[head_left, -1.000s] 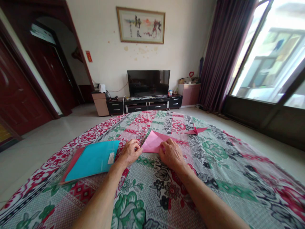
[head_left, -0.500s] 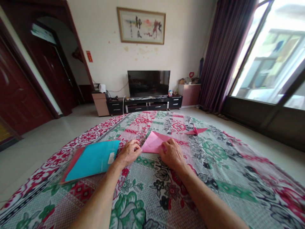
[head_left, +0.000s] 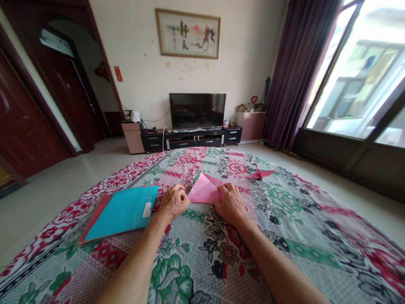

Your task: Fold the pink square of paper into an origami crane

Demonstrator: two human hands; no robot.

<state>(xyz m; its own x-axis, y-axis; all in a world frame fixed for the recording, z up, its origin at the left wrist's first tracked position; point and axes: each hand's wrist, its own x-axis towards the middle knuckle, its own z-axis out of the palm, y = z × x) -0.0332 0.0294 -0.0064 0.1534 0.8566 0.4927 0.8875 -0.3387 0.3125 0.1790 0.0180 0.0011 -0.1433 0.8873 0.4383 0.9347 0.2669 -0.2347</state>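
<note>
A folded sheet of pink paper (head_left: 203, 191) lies on the patterned tablecloth (head_left: 202, 236) between my hands. My left hand (head_left: 174, 202) pinches the paper's left corner with curled fingers. At the paper's right side, my right hand (head_left: 230, 203) has its fingers bent over the edge and closed on it, covering that corner. Beyond my right hand rests a folded red-pink paper crane (head_left: 260, 174). To the left of my left hand lies a blue packet of paper (head_left: 123, 213) with a white label and a reddish edge showing.
The round table carries the cloth to its edge. Past it stand a low black TV cabinet (head_left: 196, 138) with a television (head_left: 198, 110), and a small side cabinet (head_left: 133, 137). A dark curtain (head_left: 294, 76) hangs by the window on the right.
My right hand has shifted very slightly to the right along the paper. My left hand's fingers have curled tighter at the left corner. The paper is almost unmoved.
</note>
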